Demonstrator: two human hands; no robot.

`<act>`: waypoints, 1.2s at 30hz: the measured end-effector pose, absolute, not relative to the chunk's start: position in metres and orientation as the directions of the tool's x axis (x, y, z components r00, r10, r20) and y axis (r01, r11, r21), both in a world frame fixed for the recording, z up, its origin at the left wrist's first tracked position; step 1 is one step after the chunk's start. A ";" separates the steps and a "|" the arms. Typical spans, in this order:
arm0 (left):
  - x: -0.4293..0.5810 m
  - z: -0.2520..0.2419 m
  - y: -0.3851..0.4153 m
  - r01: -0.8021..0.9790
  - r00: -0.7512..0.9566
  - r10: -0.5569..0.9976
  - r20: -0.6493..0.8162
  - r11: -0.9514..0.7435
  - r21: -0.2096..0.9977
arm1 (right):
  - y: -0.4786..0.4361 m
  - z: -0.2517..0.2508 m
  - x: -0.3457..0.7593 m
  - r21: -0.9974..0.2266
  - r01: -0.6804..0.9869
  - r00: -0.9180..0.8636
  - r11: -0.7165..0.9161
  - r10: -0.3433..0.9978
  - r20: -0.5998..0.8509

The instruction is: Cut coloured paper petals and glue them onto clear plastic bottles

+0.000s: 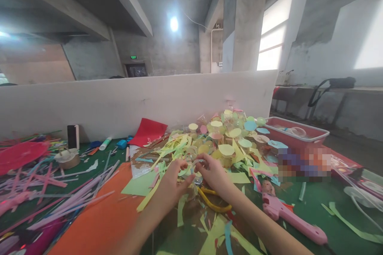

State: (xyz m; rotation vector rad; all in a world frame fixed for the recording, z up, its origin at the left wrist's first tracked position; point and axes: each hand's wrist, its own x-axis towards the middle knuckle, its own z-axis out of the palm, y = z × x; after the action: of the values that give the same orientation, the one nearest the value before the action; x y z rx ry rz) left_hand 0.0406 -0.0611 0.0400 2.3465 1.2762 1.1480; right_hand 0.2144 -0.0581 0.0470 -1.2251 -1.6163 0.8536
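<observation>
Clear piece [194, 163], small, glossy; left hand [170, 185], right hand [214, 174] grips pinching it.

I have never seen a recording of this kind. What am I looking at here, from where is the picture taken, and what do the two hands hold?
There is no machine here. A person wears one camera on the head, so you look forward and down at their own two bare hands. The left hand and the right hand meet over a green table and pinch a small piece between the fingertips; it is too small to tell what it is. Around them lies a heap of coloured paper scraps and round discs. Yellow-handled pliers lie under the right wrist, a pink glue gun to its right, an orange sheet to the left. A white board stands behind.
</observation>
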 end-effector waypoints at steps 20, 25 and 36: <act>0.046 0.042 -0.062 0.650 0.249 0.796 0.552 -0.560 0.514 | -0.078 0.050 0.205 -0.662 0.681 -0.163 0.314 0.946 0.280; 0.047 0.042 -0.064 0.624 0.256 0.798 0.546 -0.568 0.537 | -0.084 0.055 0.204 -0.674 0.644 -0.232 0.363 0.931 0.280; 0.045 0.035 -0.062 0.642 0.263 0.857 0.443 -0.498 0.583 | -0.082 0.057 0.208 -0.666 0.657 -0.233 0.355 0.935 0.268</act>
State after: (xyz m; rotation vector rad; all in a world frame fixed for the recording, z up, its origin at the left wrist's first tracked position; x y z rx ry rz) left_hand 0.0455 -0.0616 0.0349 2.2521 1.3819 1.0725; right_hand 0.2077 -0.0823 0.0567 -1.3796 -1.9798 0.5587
